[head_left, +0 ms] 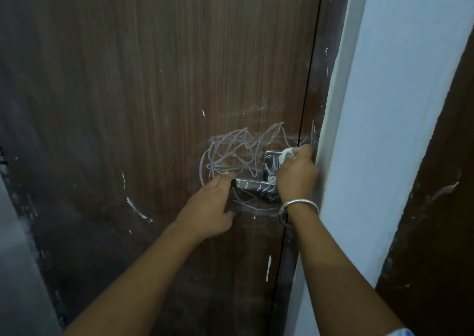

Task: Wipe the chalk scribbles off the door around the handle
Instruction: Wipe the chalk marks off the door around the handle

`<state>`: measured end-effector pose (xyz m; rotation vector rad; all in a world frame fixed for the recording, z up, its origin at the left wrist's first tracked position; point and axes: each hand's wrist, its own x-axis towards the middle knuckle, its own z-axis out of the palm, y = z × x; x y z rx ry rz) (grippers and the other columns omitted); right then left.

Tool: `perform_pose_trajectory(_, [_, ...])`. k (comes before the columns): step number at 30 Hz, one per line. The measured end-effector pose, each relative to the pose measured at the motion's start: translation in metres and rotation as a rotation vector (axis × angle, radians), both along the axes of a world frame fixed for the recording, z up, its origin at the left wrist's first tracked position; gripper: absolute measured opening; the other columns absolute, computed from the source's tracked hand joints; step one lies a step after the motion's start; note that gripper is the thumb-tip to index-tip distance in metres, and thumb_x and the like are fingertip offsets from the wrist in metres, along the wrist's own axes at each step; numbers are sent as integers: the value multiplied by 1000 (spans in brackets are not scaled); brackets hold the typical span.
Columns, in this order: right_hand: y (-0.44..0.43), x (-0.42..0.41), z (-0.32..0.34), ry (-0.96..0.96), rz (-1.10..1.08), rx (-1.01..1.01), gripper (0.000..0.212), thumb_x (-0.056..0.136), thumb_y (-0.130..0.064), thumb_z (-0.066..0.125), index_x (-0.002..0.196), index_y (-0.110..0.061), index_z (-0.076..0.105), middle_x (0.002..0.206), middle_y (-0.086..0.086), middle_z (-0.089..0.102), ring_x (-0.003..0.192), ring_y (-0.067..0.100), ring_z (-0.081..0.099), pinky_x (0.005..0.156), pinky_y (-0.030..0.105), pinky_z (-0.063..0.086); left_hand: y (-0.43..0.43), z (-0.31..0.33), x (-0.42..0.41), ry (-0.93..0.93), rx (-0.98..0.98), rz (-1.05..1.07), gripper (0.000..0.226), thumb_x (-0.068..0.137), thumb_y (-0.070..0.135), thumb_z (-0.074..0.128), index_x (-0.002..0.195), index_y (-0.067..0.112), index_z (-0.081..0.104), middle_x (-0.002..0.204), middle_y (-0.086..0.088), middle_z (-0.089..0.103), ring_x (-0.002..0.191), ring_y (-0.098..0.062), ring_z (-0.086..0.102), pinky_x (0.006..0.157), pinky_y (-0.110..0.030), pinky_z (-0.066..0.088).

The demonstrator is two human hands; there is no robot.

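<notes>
Wiping seems barely begun: my right grip point(297, 175) pinches a white cloth point(285, 155) at the top of the handle point(252, 184), my left grip point(211, 207) rests loose-fingered on its lever end, and thick scribbles point(230, 151) ring it on the door point(154, 79).

The door point(154, 92) shows dull-sheened dark wood grain; the handle point(251, 183) and bangle point(300, 203) are shiny metal; the cloth point(285, 155) looks soft, white.
</notes>
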<state>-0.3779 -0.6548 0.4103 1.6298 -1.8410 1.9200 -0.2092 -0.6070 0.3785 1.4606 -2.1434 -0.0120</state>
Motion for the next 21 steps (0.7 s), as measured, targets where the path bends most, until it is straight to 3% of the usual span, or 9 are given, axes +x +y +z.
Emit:
perform_pose_trajectory(7, [7, -4, -37, 94, -24, 90, 14, 94, -9, 45, 95, -5, 58, 82, 19, 67, 75, 33, 64, 57, 24, 40, 0, -1, -3, 10, 2, 16, 93, 77, 29, 70, 148, 21, 10, 153, -1, 24, 137, -23, 32, 106, -34, 33])
perform_pose_trajectory(15, [-6, -7, -18, 278, -78, -123, 17, 86, 7, 50, 89, 1, 67, 75, 21, 67, 67, 34, 60, 60, 26, 35, 1, 0, -2, -15, -4, 25, 95, 75, 29, 72, 148, 22, 11, 152, -1, 26, 135, -24, 35, 104, -35, 35])
perform_pose_trajectory(18, [1, -9, -49, 272, -22, -34, 17, 87, 4, 50, 85, 1, 66, 76, 20, 68, 70, 33, 61, 59, 33, 48, -1, -1, -2, 0, 6, 22, 95, 75, 26, 71, 148, 21, 11, 153, -2, 24, 136, -24, 33, 105, -32, 33])
perform_pose_trajectory(21, [9, -9, -70, 199, 24, 40, 19, 89, 3, 49, 96, 2, 67, 86, 21, 69, 79, 34, 64, 69, 37, 53, -1, -3, -2, 17, 9, 13, 93, 75, 20, 69, 148, 21, 12, 154, -1, 22, 137, -24, 32, 103, -29, 32])
